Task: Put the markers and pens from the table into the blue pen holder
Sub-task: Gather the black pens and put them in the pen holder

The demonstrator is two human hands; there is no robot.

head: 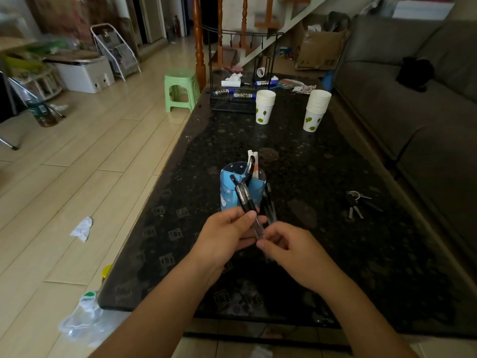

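Black pens (246,200) are pinched in the left hand (227,233), just in front of the blue pen holder (241,188) on the dark table (335,241). The right hand (289,250) is curled around their low ends. Lift them, tip them straight, then drop them gently inside the holder.

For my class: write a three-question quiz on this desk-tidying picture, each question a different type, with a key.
1. True or false: the blue pen holder is empty.
2. Which hand grips the black pens higher up? A left hand B right hand
3. Fill in: the keys lie to the holder's ____.

Key: 1 false, it already holds pens. 2 A. 3 right.
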